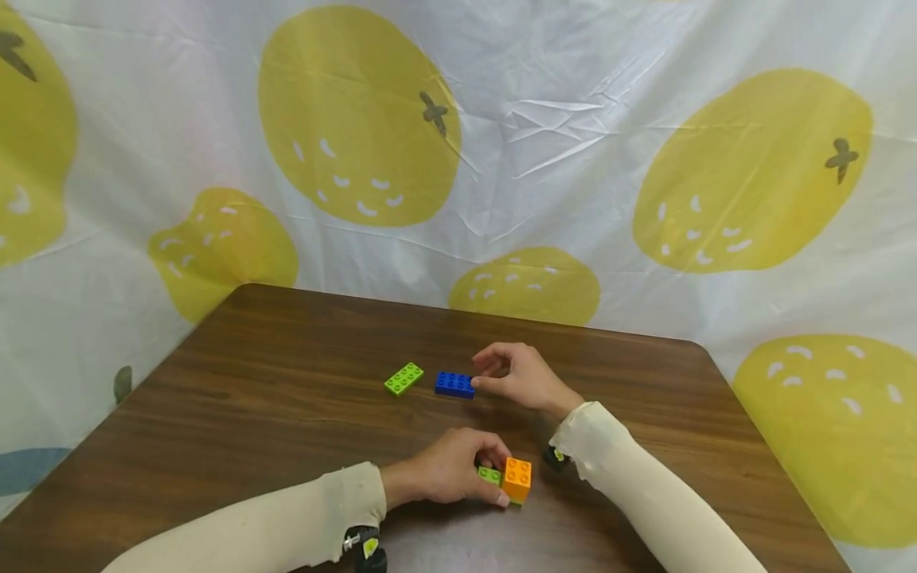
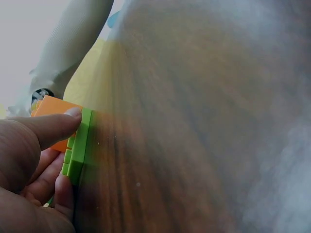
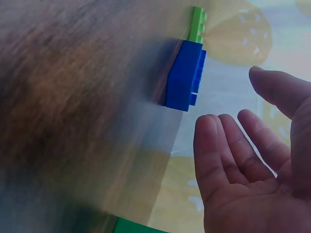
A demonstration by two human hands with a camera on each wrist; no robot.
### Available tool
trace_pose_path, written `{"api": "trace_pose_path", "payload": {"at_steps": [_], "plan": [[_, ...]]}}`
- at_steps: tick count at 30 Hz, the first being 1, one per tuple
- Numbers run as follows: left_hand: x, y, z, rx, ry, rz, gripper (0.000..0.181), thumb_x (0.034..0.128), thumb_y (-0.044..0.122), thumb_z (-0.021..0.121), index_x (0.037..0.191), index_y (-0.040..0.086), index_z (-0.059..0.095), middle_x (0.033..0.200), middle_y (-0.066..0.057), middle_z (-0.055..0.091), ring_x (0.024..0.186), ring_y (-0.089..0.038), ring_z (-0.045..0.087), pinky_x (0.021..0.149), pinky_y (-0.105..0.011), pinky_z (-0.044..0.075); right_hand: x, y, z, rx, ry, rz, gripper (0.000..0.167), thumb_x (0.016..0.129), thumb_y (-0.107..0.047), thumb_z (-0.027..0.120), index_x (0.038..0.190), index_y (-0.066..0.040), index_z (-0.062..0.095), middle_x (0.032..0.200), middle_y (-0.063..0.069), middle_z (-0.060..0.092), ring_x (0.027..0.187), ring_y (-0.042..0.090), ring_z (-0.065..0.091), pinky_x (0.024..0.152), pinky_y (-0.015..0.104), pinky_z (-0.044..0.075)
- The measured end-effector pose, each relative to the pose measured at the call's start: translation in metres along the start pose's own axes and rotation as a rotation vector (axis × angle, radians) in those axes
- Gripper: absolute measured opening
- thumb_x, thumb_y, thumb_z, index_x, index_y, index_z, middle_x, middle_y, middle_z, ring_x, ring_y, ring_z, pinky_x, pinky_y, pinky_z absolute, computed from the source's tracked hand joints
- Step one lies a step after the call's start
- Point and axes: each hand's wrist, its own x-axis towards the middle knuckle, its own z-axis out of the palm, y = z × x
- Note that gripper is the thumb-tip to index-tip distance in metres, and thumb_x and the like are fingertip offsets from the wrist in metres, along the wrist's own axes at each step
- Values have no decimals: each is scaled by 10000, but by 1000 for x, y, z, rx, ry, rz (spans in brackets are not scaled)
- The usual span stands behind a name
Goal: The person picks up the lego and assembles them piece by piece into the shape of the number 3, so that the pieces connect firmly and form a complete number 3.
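My left hand holds a light green brick low over or on the table, an orange brick standing on its right end. In the left wrist view the thumb lies against the orange brick and fingers curl behind the green brick. My right hand is at the right end of a blue brick. The right wrist view shows that hand with fingers relaxed and apart from the blue brick, nothing between thumb and fingers.
Left of the blue brick, a flat light green brick lies on the brown table. A green thing shows at the bottom of the right wrist view. A white curtain with yellow fruit hangs behind the table.
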Motion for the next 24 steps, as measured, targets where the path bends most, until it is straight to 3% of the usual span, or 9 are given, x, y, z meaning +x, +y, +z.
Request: {"api": "trace_pose_path", "payload": {"at_steps": [7, 15, 24], "plan": [[0, -3, 1, 13, 0, 17, 354, 784, 210, 954, 1070, 198, 745, 924, 161, 716, 865, 12, 636, 835, -190, 502, 6, 3, 7, -39, -35, 23, 422, 911, -281, 842, 1254, -61, 731, 1124, 79, 791, 1015, 189, 743, 930, 440, 599], [-2, 0, 0, 6, 3, 34, 352, 779, 186, 954, 1062, 178, 746, 937, 117, 745, 872, 1, 640, 837, -192, 502, 12, 10, 12, -92, -111, 25, 421, 897, -309, 860, 1245, -103, 742, 1158, 65, 781, 1025, 178, 740, 915, 393, 614], [-2, -1, 0, 3, 16, 46, 352, 769, 175, 957, 1051, 178, 748, 934, 111, 756, 874, -3, 642, 842, -191, 500, 17, 5, 15, -143, -134, 41, 406, 885, -300, 873, 1237, -132, 759, 1145, 50, 784, 1007, 166, 715, 913, 393, 607]]}}
